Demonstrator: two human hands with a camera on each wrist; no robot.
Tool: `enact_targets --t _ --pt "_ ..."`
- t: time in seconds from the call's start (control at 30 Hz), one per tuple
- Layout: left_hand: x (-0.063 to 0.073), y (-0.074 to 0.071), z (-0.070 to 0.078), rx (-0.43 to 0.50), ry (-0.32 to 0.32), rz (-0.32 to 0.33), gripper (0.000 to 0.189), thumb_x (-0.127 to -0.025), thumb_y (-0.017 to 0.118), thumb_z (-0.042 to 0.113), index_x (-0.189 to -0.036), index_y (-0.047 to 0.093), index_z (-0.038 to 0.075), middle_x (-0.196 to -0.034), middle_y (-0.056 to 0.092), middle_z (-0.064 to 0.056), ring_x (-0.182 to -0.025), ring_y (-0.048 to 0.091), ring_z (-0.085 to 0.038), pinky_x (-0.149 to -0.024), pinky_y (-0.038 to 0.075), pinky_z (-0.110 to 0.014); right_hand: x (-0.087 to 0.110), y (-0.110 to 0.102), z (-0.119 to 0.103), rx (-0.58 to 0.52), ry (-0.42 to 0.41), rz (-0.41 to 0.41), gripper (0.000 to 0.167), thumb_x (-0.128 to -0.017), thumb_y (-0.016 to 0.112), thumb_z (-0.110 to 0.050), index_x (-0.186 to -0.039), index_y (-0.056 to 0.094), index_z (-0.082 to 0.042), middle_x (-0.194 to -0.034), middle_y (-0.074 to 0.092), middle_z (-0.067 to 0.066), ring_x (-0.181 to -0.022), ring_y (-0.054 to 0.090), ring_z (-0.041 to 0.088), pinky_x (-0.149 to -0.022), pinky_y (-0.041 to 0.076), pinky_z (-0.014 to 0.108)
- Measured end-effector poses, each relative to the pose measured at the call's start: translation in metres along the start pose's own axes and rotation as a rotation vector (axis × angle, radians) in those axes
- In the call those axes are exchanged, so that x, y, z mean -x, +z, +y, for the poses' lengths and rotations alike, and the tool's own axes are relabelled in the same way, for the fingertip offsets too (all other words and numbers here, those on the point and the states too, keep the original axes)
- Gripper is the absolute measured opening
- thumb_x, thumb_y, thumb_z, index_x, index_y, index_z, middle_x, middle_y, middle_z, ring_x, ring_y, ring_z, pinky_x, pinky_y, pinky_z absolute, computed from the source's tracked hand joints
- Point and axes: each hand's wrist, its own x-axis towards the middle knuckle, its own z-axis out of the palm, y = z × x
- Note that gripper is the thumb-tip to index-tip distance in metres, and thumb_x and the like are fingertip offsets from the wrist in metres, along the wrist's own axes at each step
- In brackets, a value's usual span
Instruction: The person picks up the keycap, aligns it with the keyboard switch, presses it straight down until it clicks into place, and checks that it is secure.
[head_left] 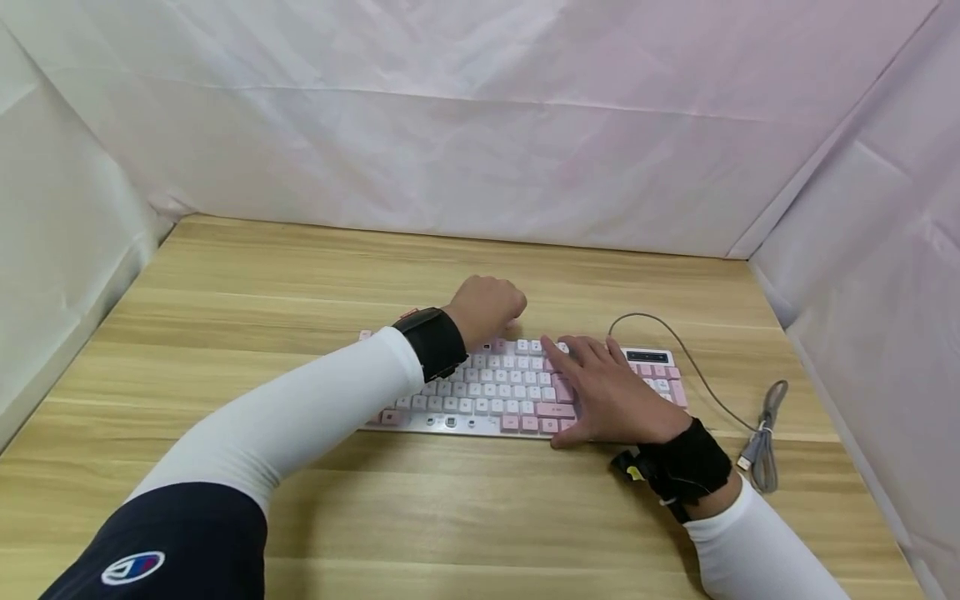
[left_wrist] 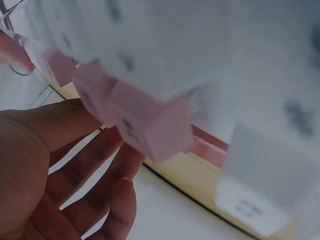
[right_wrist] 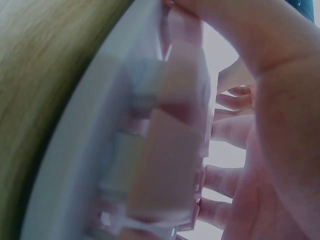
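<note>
A pink and white keyboard (head_left: 487,392) lies on the wooden table, its keys large and blurred in both wrist views. My right hand (head_left: 611,400) spans it and grips it, thumb at the front edge and fingertips at the back edge. At the far edge is my left hand (head_left: 486,308), its fingers curled. In the left wrist view, that hand's thumb and forefinger come together behind pink keycaps (left_wrist: 155,127), which hide their tips; I cannot tell what they hold. Close to the right hand's thumb, pink keycaps (right_wrist: 170,165) fill the right wrist view.
A grey cable (head_left: 678,346) runs from the keyboard's back edge to a tied bundle (head_left: 765,450) with a USB plug (head_left: 746,460) at the right. White cloth walls (head_left: 450,150) enclose the table (head_left: 465,517) at the back and sides.
</note>
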Motion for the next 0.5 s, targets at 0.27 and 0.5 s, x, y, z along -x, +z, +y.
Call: enact_targets --t 0.27,0.5 --pt "-0.0078 0.0009 -0.0011 -0.013 -0.019 -0.062 0.009 -0.099 0.061 0.013 -0.101 0.069 0.011 -0.099 0.072 -0.005 -0.086 0.068 -0.019 -0.080 0.058 -0.037 0.0018 -0.0011 -0.0009 0.007 0.007 0.000 0.133 -0.059 0.085 -0.069 -0.160 0.019 -0.014 -0.157 0.034 0.017 -0.145 0.030 0.037 -0.116 0.019 0.067" --pt "-0.0080 -0.0005 -0.0023 0.042 -0.039 -0.106 0.009 -0.099 0.061 0.009 -0.103 0.068 0.009 -0.101 0.072 -0.005 -0.088 0.066 -0.018 -0.082 0.056 -0.033 0.0022 -0.0012 -0.0011 0.006 0.008 0.003 0.133 -0.059 0.086 -0.068 -0.160 0.020 -0.014 -0.157 0.034 0.017 -0.145 0.031 0.037 -0.116 0.019 0.067"
